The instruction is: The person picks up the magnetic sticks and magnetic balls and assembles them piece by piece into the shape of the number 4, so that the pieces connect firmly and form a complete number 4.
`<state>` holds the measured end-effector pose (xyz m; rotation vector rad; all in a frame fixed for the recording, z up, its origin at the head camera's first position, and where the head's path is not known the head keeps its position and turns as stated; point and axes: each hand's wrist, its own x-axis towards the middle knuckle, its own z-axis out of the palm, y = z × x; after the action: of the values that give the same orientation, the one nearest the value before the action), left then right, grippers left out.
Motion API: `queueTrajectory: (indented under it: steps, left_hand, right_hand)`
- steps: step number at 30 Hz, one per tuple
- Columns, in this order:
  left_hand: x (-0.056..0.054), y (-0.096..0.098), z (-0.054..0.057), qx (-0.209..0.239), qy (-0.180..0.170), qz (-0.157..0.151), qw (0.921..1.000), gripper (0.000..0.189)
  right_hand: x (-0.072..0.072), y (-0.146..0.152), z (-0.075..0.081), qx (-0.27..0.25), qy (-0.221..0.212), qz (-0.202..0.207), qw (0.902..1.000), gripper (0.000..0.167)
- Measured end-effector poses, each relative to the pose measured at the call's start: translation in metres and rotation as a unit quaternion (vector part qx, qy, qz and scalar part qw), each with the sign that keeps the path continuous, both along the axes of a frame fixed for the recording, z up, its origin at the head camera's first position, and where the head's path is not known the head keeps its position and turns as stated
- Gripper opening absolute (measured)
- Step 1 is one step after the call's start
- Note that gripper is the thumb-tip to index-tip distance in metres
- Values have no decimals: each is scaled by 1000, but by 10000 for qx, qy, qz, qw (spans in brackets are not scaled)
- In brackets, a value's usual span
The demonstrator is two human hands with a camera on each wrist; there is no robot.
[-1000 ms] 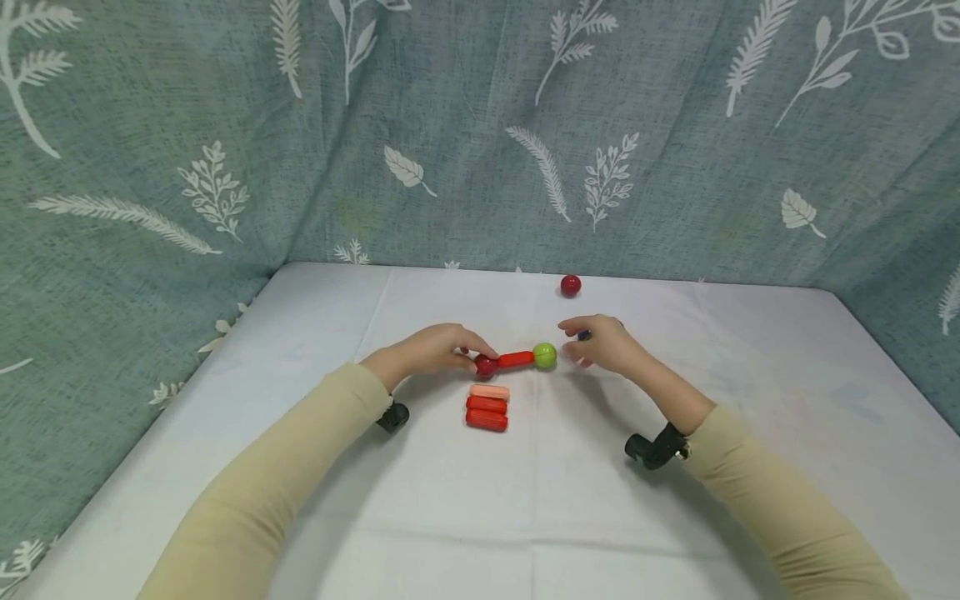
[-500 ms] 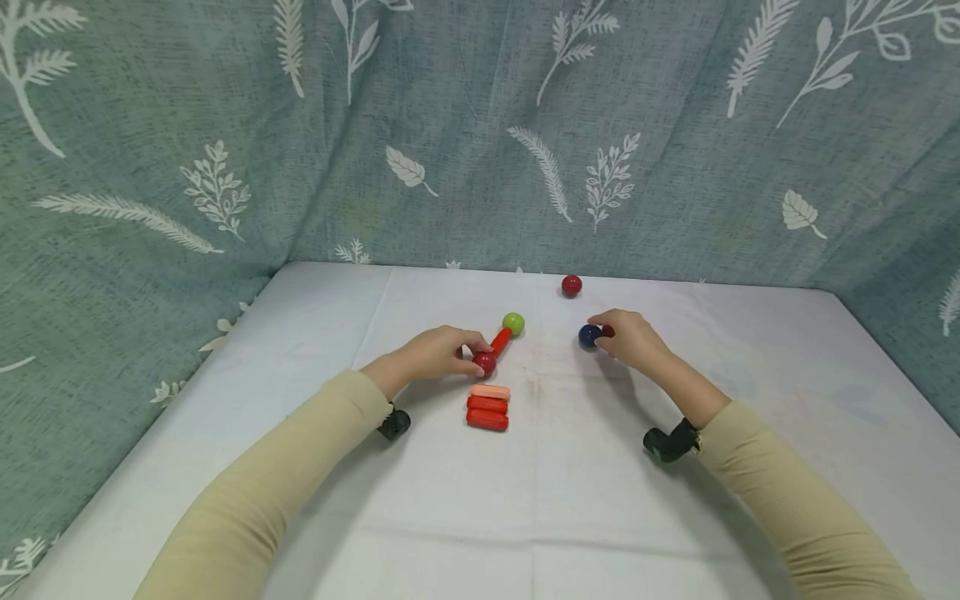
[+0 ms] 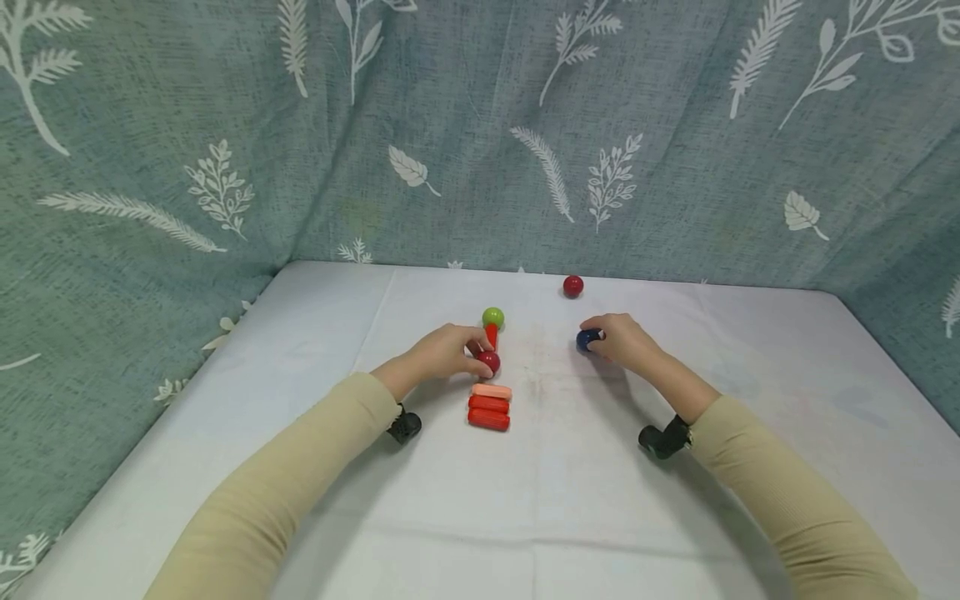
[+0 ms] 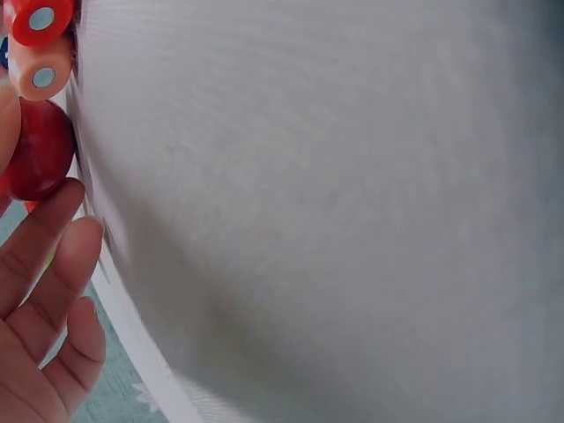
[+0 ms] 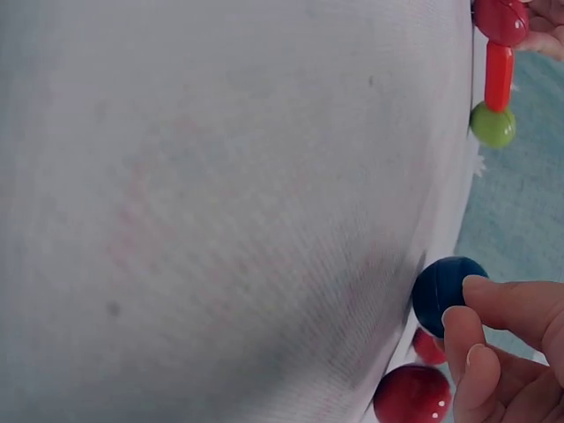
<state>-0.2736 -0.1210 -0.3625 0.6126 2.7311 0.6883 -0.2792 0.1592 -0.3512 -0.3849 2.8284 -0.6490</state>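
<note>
My left hand (image 3: 444, 353) pinches a glossy red ball (image 3: 489, 362) between thumb and fingers. A red rod (image 3: 491, 335) joins that ball to a green ball (image 3: 492, 317) farther back. To the right, my right hand (image 3: 626, 342) pinches a dark blue ball (image 3: 588, 340) at the tabletop. The right wrist view shows the thumb and a fingertip on the blue ball (image 5: 443, 295). Beside those fingers in that view sits a red ball (image 5: 411, 394), with another red ball (image 5: 429, 346) partly hidden behind.
A peach rod (image 3: 491, 391) and two red rods (image 3: 488, 419) lie side by side in front of my left hand. Their ends carry round silvery discs in the left wrist view. One red ball (image 3: 573, 286) stands near the back edge of the white-covered table (image 3: 570, 483).
The green ball and red rod have swung from right of the held red ball to behind it. My right hand has moved slightly right, and the blue ball is now plainly visible in its fingers.
</note>
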Motion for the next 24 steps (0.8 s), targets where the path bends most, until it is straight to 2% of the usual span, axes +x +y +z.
queueTrajectory:
  steps: [9,19,24]
  left_hand:
    - [-2,-1,0,171,-35,-5,9998,27]
    - [-3,-2,-1,246,-52,-2,9997,28]
    - [-3,-3,0,255,-21,-24,9997,28]
  right_hand:
    - [2,-2,-1,-239,-380,277,9986,43]
    - [3,-3,-1,-122,-399,269,9988,45]
    - [10,-8,8,-10,-185,205,9996,48]
